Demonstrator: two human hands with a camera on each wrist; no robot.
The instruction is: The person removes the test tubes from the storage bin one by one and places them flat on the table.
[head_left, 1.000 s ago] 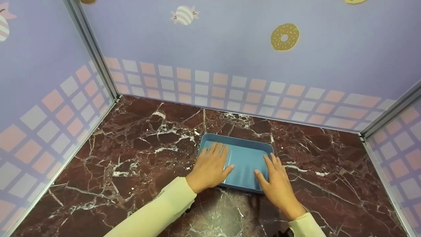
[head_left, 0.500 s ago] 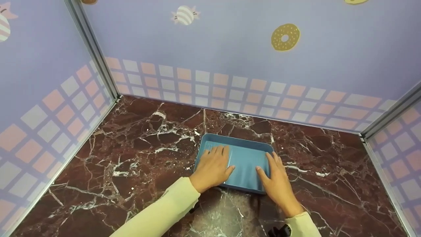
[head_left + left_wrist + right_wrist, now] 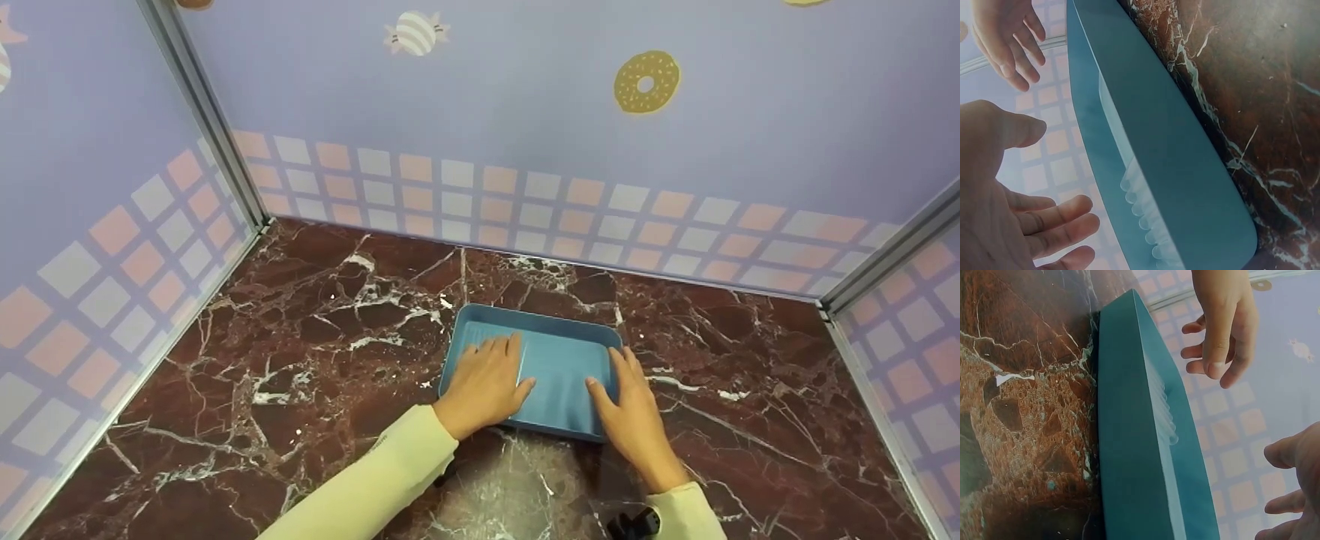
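A blue rectangular tray (image 3: 559, 375) lies on the marble surface, with a thin pale line across its inside left of the middle. Over its left part is my left hand (image 3: 484, 382), fingers extended and thumb out to the side. My right hand (image 3: 637, 416) is at the right rim, its fingers spread. Both wrist views show the hands raised above the tray, apart from it and holding nothing. Inside the tray, a row of clear pieces with rounded ends (image 3: 1145, 216) shows over the wall in the left wrist view; their kind is unclear. My left hand hides part of that side.
Dark red marble (image 3: 337, 405) with white veins surrounds the tray. A lilac back wall (image 3: 525, 97) with printed sweets and checks stands behind it, and similar panels close off both sides. A black device (image 3: 634, 523) is at my right wrist.
My left hand has shifted slightly back towards me over the tray. The right hand has moved very little, a touch back as well. The tray stays in place.
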